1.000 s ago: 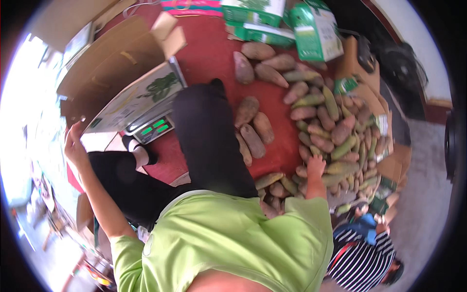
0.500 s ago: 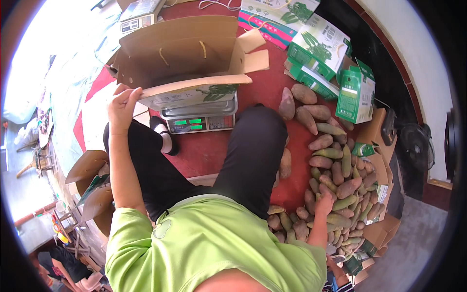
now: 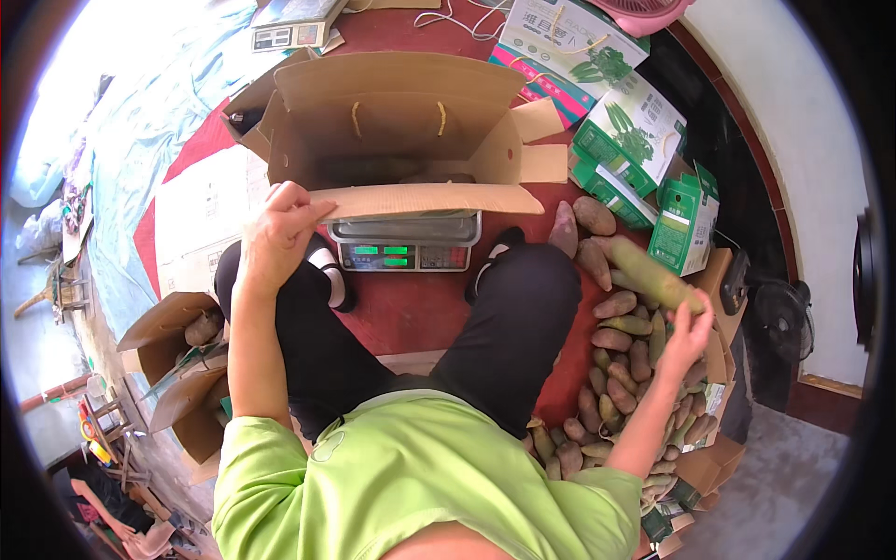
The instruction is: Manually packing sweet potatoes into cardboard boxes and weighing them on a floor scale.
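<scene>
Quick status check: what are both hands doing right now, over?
Left hand gripping front flap of cardboard box on the scale. Right hand holding a long greenish tuber above the pile. Nothing between tuber and box.

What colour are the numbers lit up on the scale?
Green. The scale's display glows green below the cardboard box, seen best in the head view.

Green cartons (image 3: 653,149) — pink fan (image 3: 639,11)
</scene>
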The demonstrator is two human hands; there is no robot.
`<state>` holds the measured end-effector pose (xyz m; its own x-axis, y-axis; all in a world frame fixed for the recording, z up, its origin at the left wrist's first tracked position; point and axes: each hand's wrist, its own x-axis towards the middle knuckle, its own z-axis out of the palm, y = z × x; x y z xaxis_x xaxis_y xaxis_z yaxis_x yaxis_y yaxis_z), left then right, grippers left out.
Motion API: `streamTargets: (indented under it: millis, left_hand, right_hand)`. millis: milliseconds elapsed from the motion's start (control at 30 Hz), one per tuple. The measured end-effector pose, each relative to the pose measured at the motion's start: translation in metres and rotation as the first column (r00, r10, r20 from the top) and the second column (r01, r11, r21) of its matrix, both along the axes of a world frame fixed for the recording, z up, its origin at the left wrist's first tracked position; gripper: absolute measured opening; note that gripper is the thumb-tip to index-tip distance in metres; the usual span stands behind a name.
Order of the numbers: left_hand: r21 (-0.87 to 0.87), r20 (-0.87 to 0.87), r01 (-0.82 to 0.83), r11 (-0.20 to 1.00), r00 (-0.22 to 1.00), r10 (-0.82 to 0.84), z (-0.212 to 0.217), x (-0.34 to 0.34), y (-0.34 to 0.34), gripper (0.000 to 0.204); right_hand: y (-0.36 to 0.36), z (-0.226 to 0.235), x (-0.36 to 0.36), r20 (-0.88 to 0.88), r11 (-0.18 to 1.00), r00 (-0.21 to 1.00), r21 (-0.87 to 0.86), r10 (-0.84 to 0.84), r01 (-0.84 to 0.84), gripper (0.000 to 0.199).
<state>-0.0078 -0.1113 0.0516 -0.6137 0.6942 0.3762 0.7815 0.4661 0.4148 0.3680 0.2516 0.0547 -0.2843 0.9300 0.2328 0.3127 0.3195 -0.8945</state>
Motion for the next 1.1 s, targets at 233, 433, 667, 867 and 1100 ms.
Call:
streamTargets:
  millis: [233,433,667,867,1100]
  left_hand:
    - [-0.028,-0.051,0.083,0.996,0.995,-0.085,0.000,-0.005,-0.006,0.022]
    - [-0.017,-0.064,0.087,0.996,0.994,-0.088,0.002,-0.009,-0.009,0.021]
    - [0.019,-0.046,0.050,0.999,0.998,-0.049,0.004,-0.008,-0.002,0.020]
    - [0.060,-0.141,0.026,0.998,0.990,-0.017,0.003,-0.010,0.009,0.018]
    - [0.093,-0.136,-0.023,0.995,0.990,0.036,-0.002,-0.011,0.005,0.019]
  right_hand:
    - [-0.020,0.076,-0.142,-0.106,0.895,0.895,0.160,0.434,-0.416,0.028]
    - [-0.046,0.047,-0.246,0.229,0.704,0.723,0.173,0.651,-0.689,0.031]
    - [-0.072,-0.016,-0.319,0.752,0.287,0.517,0.431,0.409,-0.855,0.031]
    - [-0.091,-0.020,-0.345,0.761,0.440,0.446,0.236,0.471,-0.867,0.044]
    - [-0.050,-0.010,-0.230,0.201,0.781,0.879,0.404,0.433,-0.477,0.021]
